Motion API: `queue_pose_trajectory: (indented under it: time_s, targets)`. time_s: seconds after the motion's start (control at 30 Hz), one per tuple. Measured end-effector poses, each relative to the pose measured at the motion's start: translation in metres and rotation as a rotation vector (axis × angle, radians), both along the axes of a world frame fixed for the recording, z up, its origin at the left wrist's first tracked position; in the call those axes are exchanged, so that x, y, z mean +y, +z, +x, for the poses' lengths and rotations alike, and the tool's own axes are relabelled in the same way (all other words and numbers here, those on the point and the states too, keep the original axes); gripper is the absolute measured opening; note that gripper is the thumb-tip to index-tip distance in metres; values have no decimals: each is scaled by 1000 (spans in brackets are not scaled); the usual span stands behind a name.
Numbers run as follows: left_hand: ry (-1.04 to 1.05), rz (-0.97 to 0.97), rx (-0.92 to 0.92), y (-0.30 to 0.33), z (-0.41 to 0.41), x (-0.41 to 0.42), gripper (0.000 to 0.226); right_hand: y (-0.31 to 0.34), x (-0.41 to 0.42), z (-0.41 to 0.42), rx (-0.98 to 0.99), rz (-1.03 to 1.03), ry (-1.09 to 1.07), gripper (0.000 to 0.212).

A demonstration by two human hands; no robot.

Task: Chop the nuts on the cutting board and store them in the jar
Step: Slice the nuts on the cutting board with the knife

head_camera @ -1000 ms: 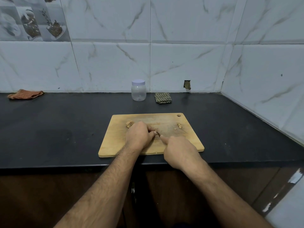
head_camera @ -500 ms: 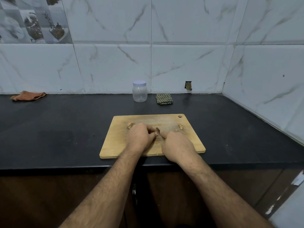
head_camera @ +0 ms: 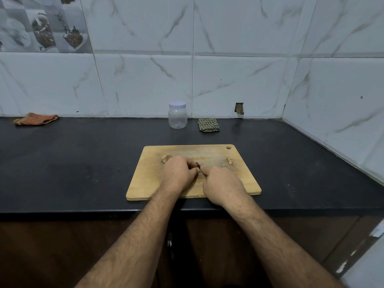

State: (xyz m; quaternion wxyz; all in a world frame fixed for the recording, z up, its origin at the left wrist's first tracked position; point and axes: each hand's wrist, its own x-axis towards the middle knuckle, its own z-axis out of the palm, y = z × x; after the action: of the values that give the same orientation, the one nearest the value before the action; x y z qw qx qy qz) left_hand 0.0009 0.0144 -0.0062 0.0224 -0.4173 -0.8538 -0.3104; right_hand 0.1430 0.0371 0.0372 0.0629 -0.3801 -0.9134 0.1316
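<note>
Both hands work close together over the middle of a wooden cutting board (head_camera: pixel 145 183) that lies on a dark counter (head_camera: pixel 72 163). The left hand (head_camera: pixel 178 173) has its fingers curled down and inward, their tips bunched at the board's surface; they seem to pinch a small nut piece there, but the piece itself is hidden under the fingertips. The right hand (head_camera: pixel 223 187) is curled round a knife (head_camera: pixel 198 165), with the forefinger stretched forward along its back; only a short dark tip of the blade shows, poking out just beyond the fingertips of both hands, in the narrow gap where they nearly meet. The handle is buried in the fist, so little more of the tool can be made out. Just beyond the left knuckles, touching distance from them, lies a whole nut (head_camera: pixel 165 158) on the board. Off to the right of the right forefinger, near the board's far right corner, sits a little heap of chopped nut pieces (head_camera: pixel 229 160), with a crumb or two beside it. Well beyond the fingertips, at the back of the counter against the tiled wall (head_camera: pixel 239 80), stands a clear plastic jar (head_camera: pixel 177 118), upright, with its pale lid (head_camera: pixel 177 104) on. Just right of the jar lies a folded checked cloth (head_camera: pixel 208 125), and far off to the left of the hands an orange rag (head_camera: pixel 35 119).
</note>
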Motion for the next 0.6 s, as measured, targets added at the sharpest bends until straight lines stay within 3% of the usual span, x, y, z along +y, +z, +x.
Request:
queue_pose_trajectory:
  time_s: [0.6]
  targets:
    - [22,-131,-181,14,-11,12,12,7,-5,-6,-89,-6,-12,65]
